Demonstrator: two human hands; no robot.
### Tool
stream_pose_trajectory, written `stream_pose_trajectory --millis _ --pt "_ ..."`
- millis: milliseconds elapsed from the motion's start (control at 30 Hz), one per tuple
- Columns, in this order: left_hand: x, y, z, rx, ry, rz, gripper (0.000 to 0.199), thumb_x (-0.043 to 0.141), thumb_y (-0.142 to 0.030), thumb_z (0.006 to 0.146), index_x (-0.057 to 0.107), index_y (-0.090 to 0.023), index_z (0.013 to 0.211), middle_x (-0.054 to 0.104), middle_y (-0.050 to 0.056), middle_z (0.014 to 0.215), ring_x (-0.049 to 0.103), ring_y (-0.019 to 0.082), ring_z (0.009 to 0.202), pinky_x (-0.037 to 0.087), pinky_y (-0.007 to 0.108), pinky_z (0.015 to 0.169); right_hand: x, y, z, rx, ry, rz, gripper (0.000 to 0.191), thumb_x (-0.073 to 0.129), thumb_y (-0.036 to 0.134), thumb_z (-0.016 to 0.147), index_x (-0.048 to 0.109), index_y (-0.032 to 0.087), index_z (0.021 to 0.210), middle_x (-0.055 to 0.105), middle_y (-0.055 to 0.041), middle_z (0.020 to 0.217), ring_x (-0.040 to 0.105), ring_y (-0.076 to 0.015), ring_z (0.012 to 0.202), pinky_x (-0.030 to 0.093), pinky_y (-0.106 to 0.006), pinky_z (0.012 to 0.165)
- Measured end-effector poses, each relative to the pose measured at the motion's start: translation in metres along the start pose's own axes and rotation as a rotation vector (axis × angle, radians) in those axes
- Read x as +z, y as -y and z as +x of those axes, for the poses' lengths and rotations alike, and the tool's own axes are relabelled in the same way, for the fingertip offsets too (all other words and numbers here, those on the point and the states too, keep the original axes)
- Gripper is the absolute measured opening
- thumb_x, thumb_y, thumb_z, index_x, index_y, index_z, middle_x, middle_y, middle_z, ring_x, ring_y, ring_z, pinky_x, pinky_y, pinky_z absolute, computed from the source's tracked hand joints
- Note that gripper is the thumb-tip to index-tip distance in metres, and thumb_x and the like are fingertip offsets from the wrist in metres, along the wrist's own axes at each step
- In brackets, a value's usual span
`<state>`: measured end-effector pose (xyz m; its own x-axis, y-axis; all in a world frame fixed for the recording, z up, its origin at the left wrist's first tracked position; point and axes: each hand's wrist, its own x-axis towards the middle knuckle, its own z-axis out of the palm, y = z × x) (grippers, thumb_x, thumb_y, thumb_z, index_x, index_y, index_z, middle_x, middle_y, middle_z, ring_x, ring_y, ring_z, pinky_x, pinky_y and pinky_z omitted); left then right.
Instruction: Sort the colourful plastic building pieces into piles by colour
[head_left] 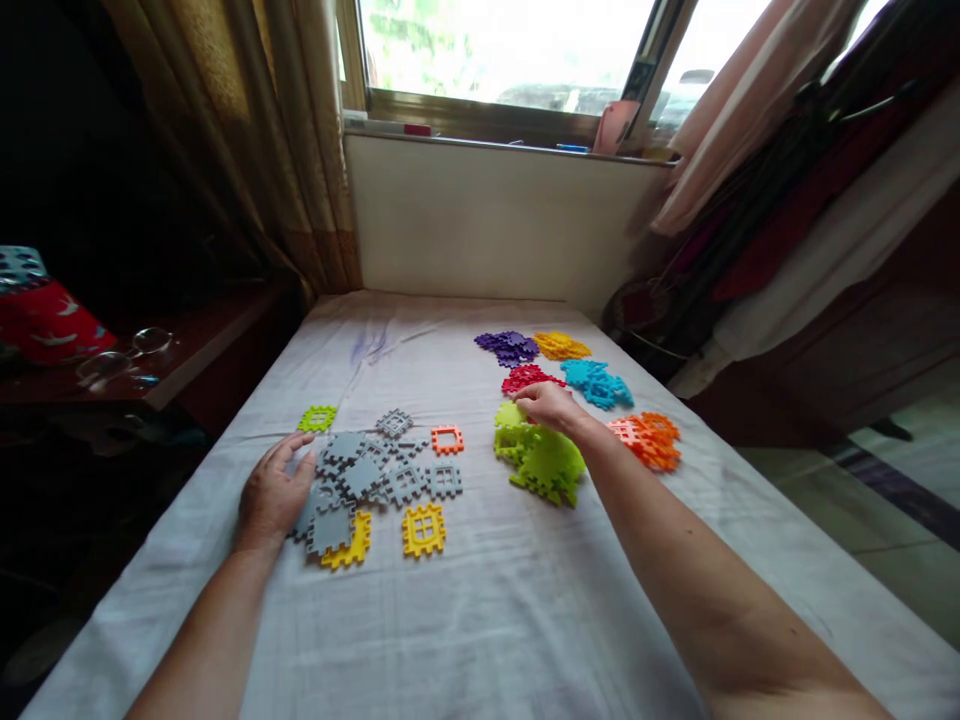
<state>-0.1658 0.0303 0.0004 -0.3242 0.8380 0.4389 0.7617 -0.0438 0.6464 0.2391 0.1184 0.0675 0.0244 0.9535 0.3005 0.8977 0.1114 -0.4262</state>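
wrinkled white cloth, left hand fingers spread flat beside notched grey plastic tiles, right hand fingers pinching lime tile

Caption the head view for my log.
Right hand on lime-green plastic tile pile; left hand beside grey plastic tiles on white sheet.
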Motion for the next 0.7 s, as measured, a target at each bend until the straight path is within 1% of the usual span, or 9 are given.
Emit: stream_pose_trajectory --millis 100,200,300,367,433,533,600,700 --pt "0.000 0.001 0.000 -0.002 -0.004 0.003 0.030 0.053 -0.042 0.082 0.071 -0.025 0.100 0.070 0.008 0.119 0.064 0.028 0.115 0.049 0.044 0.104 -0.011 0.006 -0.003 0.035 0.148 -0.129 0.023 0.064 0.009 0.072 0.070 0.020 0.052 0.062 -0.0025 0.050 0.054 -0.0147 0.048 0.038 -0.029 0.053" --pt "0.000 0.000 0.000 0.002 -0.002 0.010 0.030 0.052 -0.041 0.083 0.070 -0.025 0.100 0.070 0.008 0.120 0.064 0.027 0.116 0.049 0.042 0.105 -0.018 0.019 -0.001 0.051 0.208 -0.235 0.023 0.062 0.012 0.078 0.071 0.020 0.059 0.069 -0.0089 0.065 0.063 -0.0197 0.061 0.043 -0.033 0.061" --pt "-0.001 0.000 -0.001 -0.008 -0.016 0.010 0.030 0.052 -0.041 0.083 0.070 -0.025 0.102 0.071 0.008 0.119 0.065 0.027 0.115 0.049 0.042 0.104 -0.012 0.045 0.000 0.016 0.252 -0.283 0.022 0.059 0.017 0.085 0.075 0.020 0.069 0.074 -0.0113 0.078 0.068 -0.0219 0.074 0.046 -0.032 0.068" --pt "-0.001 0.001 -0.002 -0.033 -0.063 0.006 0.031 0.052 -0.041 0.085 0.069 -0.024 0.105 0.071 0.008 0.118 0.065 0.026 0.115 0.050 0.042 0.103 0.001 0.071 -0.002 -0.064 0.310 -0.293 0.023 0.056 0.020 0.088 0.077 0.021 0.077 0.076 -0.0106 0.084 0.070 -0.0216 0.081 0.047 -0.030 0.070" --pt "0.000 0.004 -0.002 -0.078 -0.132 0.000 0.034 0.051 -0.041 0.086 0.068 -0.024 0.109 0.071 0.007 0.117 0.065 0.026 0.114 0.051 0.042 0.101 0.021 0.102 -0.003 -0.220 0.394 -0.294 0.027 0.051 0.022 0.091 0.078 0.023 0.087 0.077 -0.0107 0.095 0.071 -0.0215 0.088 0.049 -0.028 0.074" --pt "0.001 0.012 -0.001 -0.162 -0.212 -0.056 0.038 0.048 -0.043 0.087 0.066 -0.021 0.114 0.072 0.008 0.115 0.067 0.025 0.109 0.053 0.040 0.098 0.056 0.149 -0.003 -0.451 0.424 -0.173 0.029 0.050 0.025 0.093 0.076 0.024 0.105 0.074 -0.0091 0.116 0.068 -0.0214 0.104 0.049 -0.029 0.086" --pt "0.002 0.016 0.001 -0.211 -0.238 -0.137 0.042 0.046 -0.045 0.089 0.063 -0.019 0.117 0.071 0.010 0.116 0.068 0.023 0.106 0.054 0.039 0.096 0.078 0.177 0.000 -0.531 0.431 -0.088 0.031 0.053 0.028 0.093 0.073 0.024 0.116 0.071 -0.0066 0.125 0.064 -0.0212 0.113 0.047 -0.030 0.094" --pt "0.003 0.018 0.004 -0.276 -0.253 -0.244 0.045 0.045 -0.047 0.089 0.059 -0.018 0.120 0.069 0.012 0.118 0.068 0.023 0.107 0.055 0.037 0.095 0.103 0.211 0.006 -0.582 0.446 -0.028 0.034 0.056 0.030 0.092 0.069 0.024 0.123 0.068 -0.0036 0.130 0.060 -0.0218 0.118 0.045 -0.032 0.100"
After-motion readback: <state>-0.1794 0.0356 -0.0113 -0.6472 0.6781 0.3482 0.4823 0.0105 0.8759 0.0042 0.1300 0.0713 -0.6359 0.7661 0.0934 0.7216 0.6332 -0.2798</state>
